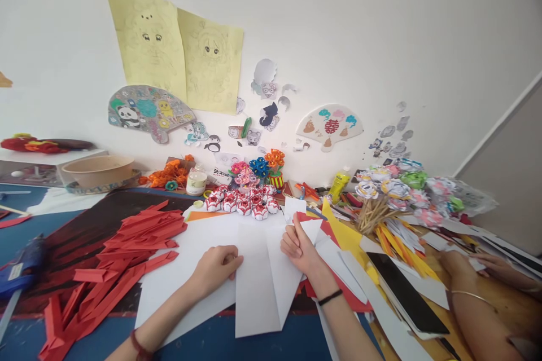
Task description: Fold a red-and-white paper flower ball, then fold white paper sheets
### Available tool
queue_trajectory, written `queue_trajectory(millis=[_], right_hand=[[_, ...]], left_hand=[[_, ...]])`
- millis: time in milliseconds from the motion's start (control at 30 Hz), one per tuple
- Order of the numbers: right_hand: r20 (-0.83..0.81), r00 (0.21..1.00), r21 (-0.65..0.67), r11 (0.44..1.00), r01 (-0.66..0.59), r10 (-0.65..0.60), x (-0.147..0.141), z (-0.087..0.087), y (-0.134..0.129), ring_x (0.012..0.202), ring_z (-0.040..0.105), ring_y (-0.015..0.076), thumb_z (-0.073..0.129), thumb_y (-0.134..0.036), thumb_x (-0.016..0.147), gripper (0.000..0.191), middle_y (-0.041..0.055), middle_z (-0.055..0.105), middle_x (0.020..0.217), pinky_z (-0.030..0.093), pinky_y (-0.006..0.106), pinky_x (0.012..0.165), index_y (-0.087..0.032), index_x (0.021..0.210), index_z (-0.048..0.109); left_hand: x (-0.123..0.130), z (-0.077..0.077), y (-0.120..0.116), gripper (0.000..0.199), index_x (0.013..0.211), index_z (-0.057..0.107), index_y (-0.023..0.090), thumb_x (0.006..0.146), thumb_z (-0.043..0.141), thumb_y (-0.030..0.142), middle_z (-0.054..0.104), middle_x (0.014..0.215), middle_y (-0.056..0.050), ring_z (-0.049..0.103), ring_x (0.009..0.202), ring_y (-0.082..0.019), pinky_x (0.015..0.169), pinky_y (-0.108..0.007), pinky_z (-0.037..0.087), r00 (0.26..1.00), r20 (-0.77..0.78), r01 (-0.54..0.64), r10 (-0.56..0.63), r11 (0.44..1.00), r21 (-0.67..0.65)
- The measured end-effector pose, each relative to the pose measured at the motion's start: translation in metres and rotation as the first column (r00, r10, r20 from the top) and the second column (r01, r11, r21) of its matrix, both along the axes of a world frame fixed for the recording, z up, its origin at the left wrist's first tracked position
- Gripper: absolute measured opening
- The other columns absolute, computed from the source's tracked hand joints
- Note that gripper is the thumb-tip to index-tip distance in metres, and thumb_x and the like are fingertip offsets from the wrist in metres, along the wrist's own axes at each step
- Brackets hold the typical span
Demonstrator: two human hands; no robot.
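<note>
A folded white sheet of paper stands in front of me, with a crease and an overlapping flap on its right side. My left hand is closed at the sheet's left edge, thumb against the paper. On the other side, my right hand has its fingers curled at the flap's upper right, one digit pointing up. Underneath lie larger white sheets. Left of them is a heap of folded red paper strips. Red-and-white paper flowers sit just behind the sheet.
A blue glue gun lies far left, and a beige basin stands behind. A black phone rests at right among paper scraps. Paper flower bouquets and a yellow bottle stand by the wall. Another person's hands are at right.
</note>
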State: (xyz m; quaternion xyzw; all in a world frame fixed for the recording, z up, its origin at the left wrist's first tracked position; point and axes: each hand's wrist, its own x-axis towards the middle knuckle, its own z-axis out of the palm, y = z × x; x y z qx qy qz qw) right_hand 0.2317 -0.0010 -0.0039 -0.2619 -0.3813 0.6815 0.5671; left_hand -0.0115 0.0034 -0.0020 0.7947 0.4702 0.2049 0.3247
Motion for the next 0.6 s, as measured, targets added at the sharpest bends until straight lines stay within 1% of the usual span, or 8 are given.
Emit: queue_trajectory(millis=[100,167,200,267,333,467,533,600], right_hand=[[0.095,0.995,0.03,0.999,0.03,-0.032,0.0,-0.001,0.0,0.033,0.01,0.0065,0.041,-0.066,0.088,0.063,-0.0101,0.019,0.034,0.014,0.024,0.037,-0.022,0.046,0.027],[0.307,0.944,0.095,0.991,0.097,-0.122,0.001,-0.001,0.0,0.033,0.011,0.0077,0.032,-0.067,0.09,0.062,-0.0101,0.017,0.035,0.017,0.025,0.037,-0.023,0.047,0.024],[0.463,0.865,0.155,0.979,0.135,-0.193,0.001,-0.001,-0.001,0.033,0.014,0.0083,0.027,-0.066,0.092,0.06,-0.0096,0.018,0.037,0.02,0.025,0.038,-0.024,0.049,0.024],[0.717,0.618,0.281,0.945,0.168,-0.323,-0.001,-0.002,-0.001,0.036,0.026,0.0094,0.021,-0.061,0.094,0.059,-0.0073,0.027,0.04,0.026,0.025,0.042,-0.023,0.05,0.029],[0.823,0.41,0.362,0.919,0.158,-0.394,-0.005,-0.004,-0.002,0.042,0.038,0.0106,0.03,-0.055,0.095,0.056,-0.0042,0.039,0.045,0.029,0.025,0.048,-0.022,0.051,0.039],[0.849,0.175,0.473,0.865,0.166,-0.498,-0.021,-0.015,-0.005,0.055,0.042,0.0129,0.052,-0.032,0.088,0.038,-0.0018,0.047,0.055,0.025,0.027,0.056,-0.02,0.053,0.044],[0.835,0.065,0.534,0.833,0.144,-0.546,-0.028,-0.021,-0.007,0.062,0.043,0.0139,0.053,-0.024,0.086,0.03,-0.001,0.049,0.063,0.024,0.027,0.059,-0.019,0.057,0.045],[0.821,-0.013,0.569,0.816,0.103,-0.571,-0.033,-0.025,-0.008,0.066,0.044,0.0146,0.051,-0.02,0.086,0.026,-0.0004,0.051,0.068,0.024,0.027,0.061,-0.019,0.062,0.045]], left_hand=[[0.0,0.001,0.0,0.028,0.061,0.046,0.022,0.083,0.043,0.039,0.065,0.055,0.003,0.055,0.057,-0.016,0.061,-0.024,0.036,1.0,0.009,-0.001,0.001,1.0,-0.005],[0.0,0.001,-0.001,0.028,0.061,0.046,0.022,0.084,0.043,0.039,0.065,0.055,0.003,0.056,0.057,-0.016,0.061,-0.024,0.036,1.0,0.02,-0.002,0.002,1.0,-0.012],[0.001,0.001,-0.001,0.028,0.061,0.046,0.022,0.084,0.043,0.039,0.065,0.054,0.004,0.056,0.057,-0.016,0.062,-0.024,0.036,1.0,0.023,-0.006,0.006,1.0,-0.014],[0.001,0.0,-0.001,0.029,0.061,0.046,0.022,0.084,0.043,0.039,0.065,0.054,0.004,0.057,0.058,-0.016,0.062,-0.024,0.037,0.999,0.017,-0.027,0.027,1.0,-0.013],[0.002,-0.002,-0.001,0.029,0.061,0.046,0.022,0.084,0.043,0.038,0.066,0.053,0.004,0.058,0.058,-0.016,0.062,-0.024,0.036,0.998,-0.001,-0.056,0.056,0.998,-0.007],[0.004,-0.005,0.0,0.031,0.059,0.046,0.022,0.084,0.042,0.038,0.067,0.054,0.003,0.058,0.057,-0.016,0.06,-0.023,0.035,0.995,-0.03,-0.094,0.094,0.996,0.009],[0.005,-0.006,0.0,0.034,0.056,0.045,0.021,0.085,0.042,0.04,0.066,0.052,0.003,0.058,0.057,-0.016,0.059,-0.024,0.034,0.992,-0.046,-0.119,0.12,0.993,0.021],[0.007,-0.007,0.0,0.037,0.053,0.045,0.021,0.085,0.042,0.041,0.064,0.05,0.002,0.057,0.056,-0.017,0.058,-0.024,0.033,0.987,-0.063,-0.145,0.146,0.989,0.033]])
